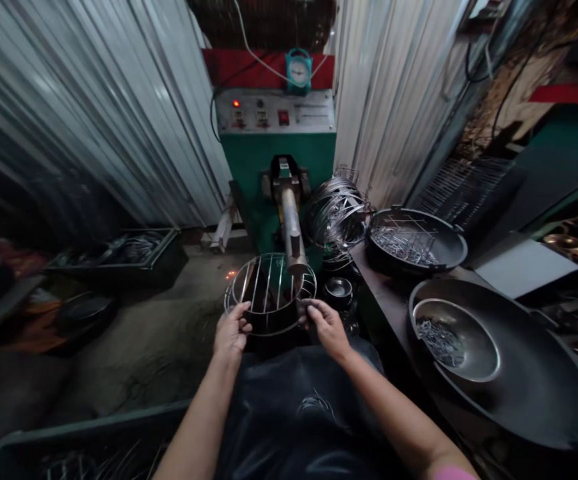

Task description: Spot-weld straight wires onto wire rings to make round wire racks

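Here, two hands, left (233, 330) and right (325, 323), pinch one round wire rack (267, 283).

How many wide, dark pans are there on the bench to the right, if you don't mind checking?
2: the farther pan, holding wire pieces, and the nearer, larger pan, with a metal bowl inside. Others may be hidden.
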`<state>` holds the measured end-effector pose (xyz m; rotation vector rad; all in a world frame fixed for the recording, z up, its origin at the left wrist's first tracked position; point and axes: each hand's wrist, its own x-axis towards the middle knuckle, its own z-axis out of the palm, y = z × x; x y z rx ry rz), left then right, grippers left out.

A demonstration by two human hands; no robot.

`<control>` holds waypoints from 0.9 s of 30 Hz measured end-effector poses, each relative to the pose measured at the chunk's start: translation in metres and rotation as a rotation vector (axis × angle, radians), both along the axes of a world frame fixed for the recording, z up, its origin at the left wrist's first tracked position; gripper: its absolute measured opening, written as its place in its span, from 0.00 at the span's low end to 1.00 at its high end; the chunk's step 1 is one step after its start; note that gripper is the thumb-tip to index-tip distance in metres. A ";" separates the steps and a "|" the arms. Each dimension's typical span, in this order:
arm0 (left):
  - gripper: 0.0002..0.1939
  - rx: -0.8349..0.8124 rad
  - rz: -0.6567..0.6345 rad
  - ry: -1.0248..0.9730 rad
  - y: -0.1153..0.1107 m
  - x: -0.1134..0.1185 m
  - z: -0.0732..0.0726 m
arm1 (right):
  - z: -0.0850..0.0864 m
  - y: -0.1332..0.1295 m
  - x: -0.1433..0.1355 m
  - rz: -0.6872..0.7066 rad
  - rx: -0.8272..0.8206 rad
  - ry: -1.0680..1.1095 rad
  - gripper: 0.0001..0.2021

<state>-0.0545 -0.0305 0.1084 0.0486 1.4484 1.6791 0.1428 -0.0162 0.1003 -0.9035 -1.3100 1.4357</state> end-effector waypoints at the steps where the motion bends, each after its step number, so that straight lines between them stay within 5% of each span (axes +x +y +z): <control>1: 0.21 0.026 -0.003 0.014 -0.001 0.003 0.000 | 0.000 0.000 -0.008 0.049 0.019 -0.056 0.13; 9: 0.26 0.168 -0.012 0.049 0.005 0.016 0.000 | -0.009 0.008 -0.008 0.090 0.083 -0.413 0.09; 27: 0.24 0.099 0.029 0.048 0.020 0.022 0.001 | -0.007 0.019 -0.008 0.009 0.044 -0.292 0.09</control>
